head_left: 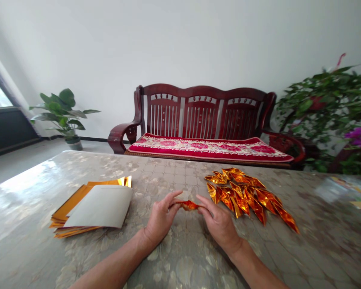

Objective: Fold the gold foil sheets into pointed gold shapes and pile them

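Note:
Between my two hands is a small folded gold foil paper ingot (189, 205), held just over the table. My left hand (163, 212) pinches its left tip between thumb and fingers. At the opposite tip, my right hand (218, 220) grips it the same way. To the right lies a cluster of similar folded gold foil ingots (243, 194), shiny and pointed at both ends. On the left is a loose stack of gold foil paper sheets (74, 200), with a sheet lying pale side up (100, 206) on top.
The table (180, 257) has a patterned, glossy cover. A clear plastic bag (339, 188) rests near its right edge. Behind stands a dark red wooden bench (198, 116) with a floral cushion (210, 147). Potted plants (63, 110) flank it on both sides.

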`<state>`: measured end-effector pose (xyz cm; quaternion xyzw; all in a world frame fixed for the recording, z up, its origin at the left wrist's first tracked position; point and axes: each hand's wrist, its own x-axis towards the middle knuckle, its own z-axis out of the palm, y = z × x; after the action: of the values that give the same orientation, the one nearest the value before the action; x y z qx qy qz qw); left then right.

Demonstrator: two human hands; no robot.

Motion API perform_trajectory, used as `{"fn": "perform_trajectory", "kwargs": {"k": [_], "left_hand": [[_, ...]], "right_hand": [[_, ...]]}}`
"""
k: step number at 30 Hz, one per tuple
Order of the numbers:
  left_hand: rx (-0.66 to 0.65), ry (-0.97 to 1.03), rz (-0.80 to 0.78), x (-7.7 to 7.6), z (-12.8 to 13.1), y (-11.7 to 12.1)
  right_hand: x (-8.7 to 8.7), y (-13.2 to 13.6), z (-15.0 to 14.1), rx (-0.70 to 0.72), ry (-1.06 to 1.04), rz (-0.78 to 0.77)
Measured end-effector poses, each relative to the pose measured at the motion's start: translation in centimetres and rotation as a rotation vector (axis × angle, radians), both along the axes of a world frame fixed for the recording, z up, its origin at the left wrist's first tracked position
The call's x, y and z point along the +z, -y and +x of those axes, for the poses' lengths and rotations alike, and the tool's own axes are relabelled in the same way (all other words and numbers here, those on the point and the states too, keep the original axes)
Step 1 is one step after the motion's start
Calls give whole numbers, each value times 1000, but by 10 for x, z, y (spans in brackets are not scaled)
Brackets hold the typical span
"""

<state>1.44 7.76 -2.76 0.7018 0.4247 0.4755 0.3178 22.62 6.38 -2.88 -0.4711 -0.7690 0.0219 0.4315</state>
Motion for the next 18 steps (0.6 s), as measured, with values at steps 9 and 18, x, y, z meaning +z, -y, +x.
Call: {"fn": "perform_trajectory", "kwargs": {"k": [9, 18], "left_hand": [[-6, -104, -7, -13, -4, -7], [2, -129, -18, -18, -3, -10]], "right_hand": [[-9, -1, 2, -50, 154, -28], [-1, 9, 0, -32, 240, -27]]}}
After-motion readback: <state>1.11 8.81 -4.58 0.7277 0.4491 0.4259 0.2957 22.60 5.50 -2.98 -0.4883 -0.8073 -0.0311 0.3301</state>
